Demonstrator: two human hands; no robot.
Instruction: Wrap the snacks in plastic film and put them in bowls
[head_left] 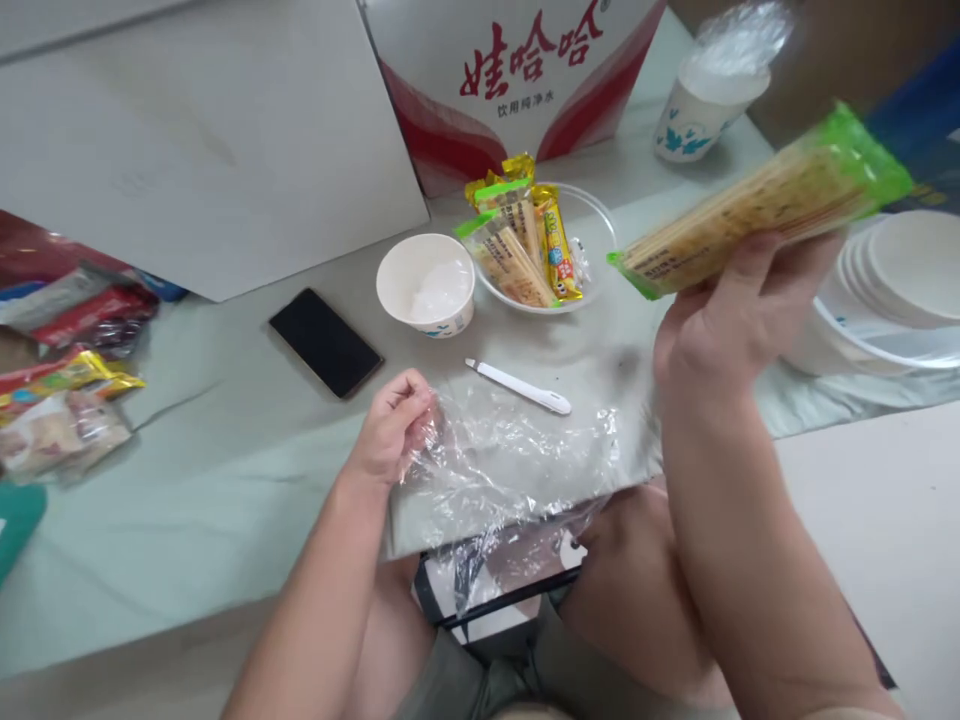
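My right hand (pixel 739 300) is raised at the right, closed round a packet of crackers (pixel 750 215) with green ends, tilted upward to the right. My left hand (pixel 401 425) pinches a crumpled clear plastic bag (pixel 517 455), which spreads over the front of the table and hangs past its edge. Just beyond the bag lies a white utility knife (pixel 519 387). A paper cup (pixel 426 285) with something white in it stands behind my left hand. Beside the cup, a clear plastic bowl (pixel 600 215) holds several snacks, among them cracker packets (pixel 506 255) and a yellow snack packet (pixel 556 245).
A black phone (pixel 326 342) lies left of the cup. Several packaged snacks (pixel 67 400) are piled at the far left. Large cartons (pixel 517 90) stand behind. At the right are a cup stuffed with plastic (pixel 701 110) and a tub of paper cups (pixel 907 270).
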